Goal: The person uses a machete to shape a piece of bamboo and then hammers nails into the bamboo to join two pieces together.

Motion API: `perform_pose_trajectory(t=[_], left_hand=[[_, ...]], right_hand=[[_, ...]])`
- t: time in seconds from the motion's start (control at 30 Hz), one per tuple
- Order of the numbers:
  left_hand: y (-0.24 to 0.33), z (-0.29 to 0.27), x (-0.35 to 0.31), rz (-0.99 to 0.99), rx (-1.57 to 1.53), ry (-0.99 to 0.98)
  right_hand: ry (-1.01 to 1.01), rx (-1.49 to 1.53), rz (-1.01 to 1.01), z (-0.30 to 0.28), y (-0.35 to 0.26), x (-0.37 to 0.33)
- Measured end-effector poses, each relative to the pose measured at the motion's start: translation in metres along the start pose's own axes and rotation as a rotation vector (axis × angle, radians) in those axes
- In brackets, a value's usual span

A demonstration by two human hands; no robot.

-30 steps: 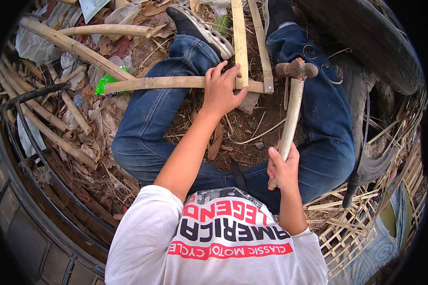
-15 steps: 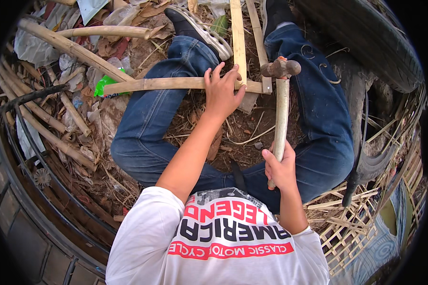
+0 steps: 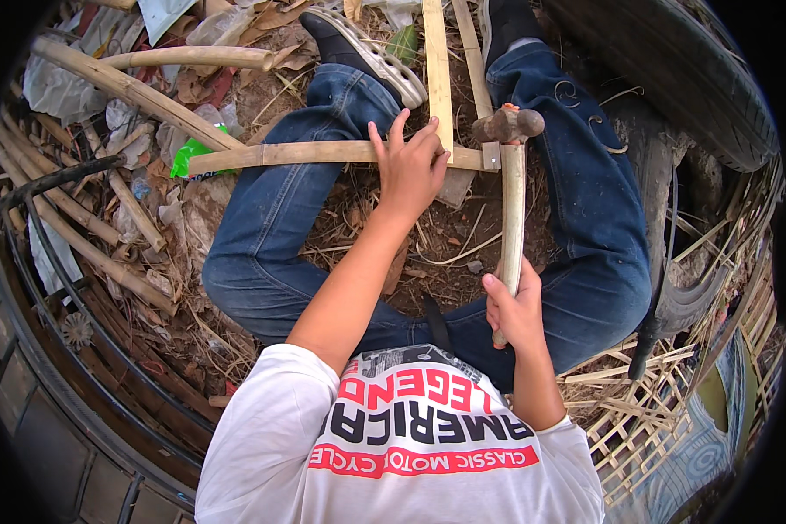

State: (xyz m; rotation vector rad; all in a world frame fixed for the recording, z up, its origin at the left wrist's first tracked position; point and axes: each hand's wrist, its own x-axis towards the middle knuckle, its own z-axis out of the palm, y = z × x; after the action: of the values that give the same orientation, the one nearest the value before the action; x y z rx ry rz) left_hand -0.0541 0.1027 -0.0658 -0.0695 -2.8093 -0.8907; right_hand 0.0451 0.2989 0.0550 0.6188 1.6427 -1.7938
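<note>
My left hand (image 3: 408, 172) lies over a crosswise bamboo strip (image 3: 297, 154), at its joint with a lengthwise bamboo strip (image 3: 438, 79). Two fingertips stretch past the strip, while the thumb and index finger come close together at the joint. Whether anything small is between them I cannot tell. A second lengthwise strip (image 3: 470, 61) meets the crosswise one near its right end, where a small shiny spot shows. In my right hand (image 3: 517, 307) is a hammer (image 3: 513, 201), gripped low on its pale wooden handle. Its rusty head points away from me, just right of the joints.
My jeans-clad legs (image 3: 275, 227) bend around the work. Bamboo poles (image 3: 140, 87) and plastic scraps lie to the left, beside a black metal frame (image 3: 70, 279). On the right are a tire (image 3: 672, 79), a sickle-like curved blade (image 3: 694, 301) and woven bamboo (image 3: 637, 437).
The hammer head has shifted slightly left, toward the joints. My left hand's fingers have moved a little, still over the crosswise strip, which stays nearly in place.
</note>
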Motion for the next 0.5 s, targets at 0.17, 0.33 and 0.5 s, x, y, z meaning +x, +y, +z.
perform_pose_trajectory(t=[0.17, 0.33, 0.5], left_hand=[[0.0057, -0.0025, 0.0039, -0.056, -0.012, -0.02], [0.0054, -0.0028, 0.0039, -0.085, -0.021, -0.03], [0.004, -0.0009, 0.0037, -0.085, -0.021, -0.016]], right_hand=[[-0.005, -0.031, -0.002, -0.0013, 0.0035, 0.0013], [-0.028, -0.089, 0.004, 0.0035, 0.0035, 0.0014], [-0.038, -0.196, 0.033, 0.0055, 0.0067, 0.0055]])
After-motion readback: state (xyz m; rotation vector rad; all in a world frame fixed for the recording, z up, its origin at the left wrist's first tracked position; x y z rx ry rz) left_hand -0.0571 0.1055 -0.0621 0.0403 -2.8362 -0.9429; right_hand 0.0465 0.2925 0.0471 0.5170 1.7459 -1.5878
